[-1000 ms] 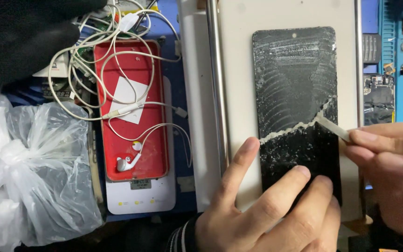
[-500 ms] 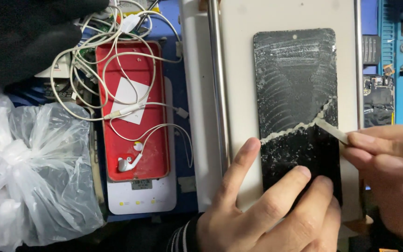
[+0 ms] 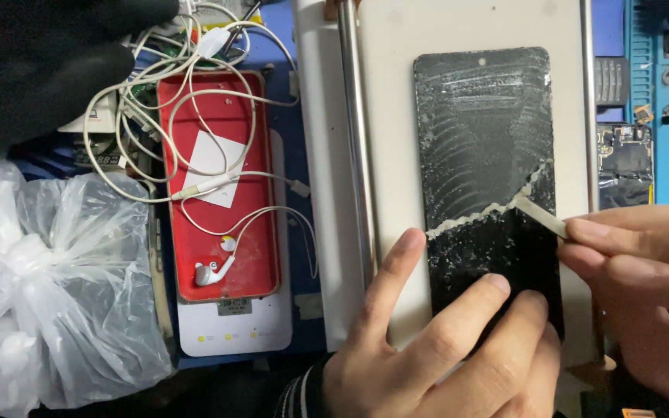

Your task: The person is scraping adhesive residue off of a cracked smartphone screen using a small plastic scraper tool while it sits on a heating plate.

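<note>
- Left hand (image 3: pixel 443 356) is lying flat, fingers spread, pressing down the near end of the black phone screen panel (image 3: pixel 489 178), apparently to stop it sliding under the scraping.
- Right hand (image 3: pixel 644 286) is pinching a thin pale scraper blade (image 3: pixel 540 214) between thumb and fingertips, tip sitting low against the panel's right side.
- Ridge of whitish glue residue (image 3: pixel 482 217) is bunching along the blade line; the far half is looking streaky, the near half darker.
- Panel is lying on a pale flat work plate (image 3: pixel 396 116), giving it firm backing.
- Red phone case (image 3: pixel 218 186), tangled white earphones (image 3: pixel 210 267) and a clear plastic bag (image 3: pixel 56 286) are sitting off to the left, well apart.
</note>
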